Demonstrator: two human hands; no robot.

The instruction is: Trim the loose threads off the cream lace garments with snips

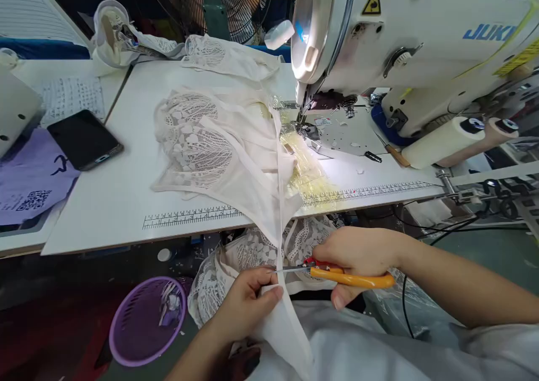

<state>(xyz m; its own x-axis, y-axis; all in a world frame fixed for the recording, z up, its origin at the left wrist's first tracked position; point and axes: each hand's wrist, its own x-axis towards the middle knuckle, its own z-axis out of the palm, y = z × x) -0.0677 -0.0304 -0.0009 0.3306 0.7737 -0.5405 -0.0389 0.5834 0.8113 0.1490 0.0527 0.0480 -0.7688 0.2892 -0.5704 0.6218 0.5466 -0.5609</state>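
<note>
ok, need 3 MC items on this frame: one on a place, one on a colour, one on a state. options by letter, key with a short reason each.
1. Where does the phone lie?
A. On the table left of the lace garments
B. Under the sewing machine's needle
C. In the basket

2. What colour are the handles of the scissors?
A. Blue
B. Orange with some red
C. Black

3. How does the left hand stand to the pale fabric strip?
A. Pinches it beside the scissor blades
B. Rests flat on the table, apart from it
C. Holds the phone instead

Key:
1 A: the phone lies dark screen up on the white table, left of the lace garments.
2 B: the handles in the right hand show orange and red.
3 A: thumb and fingers are closed on the strip just below the blade tips.
</note>
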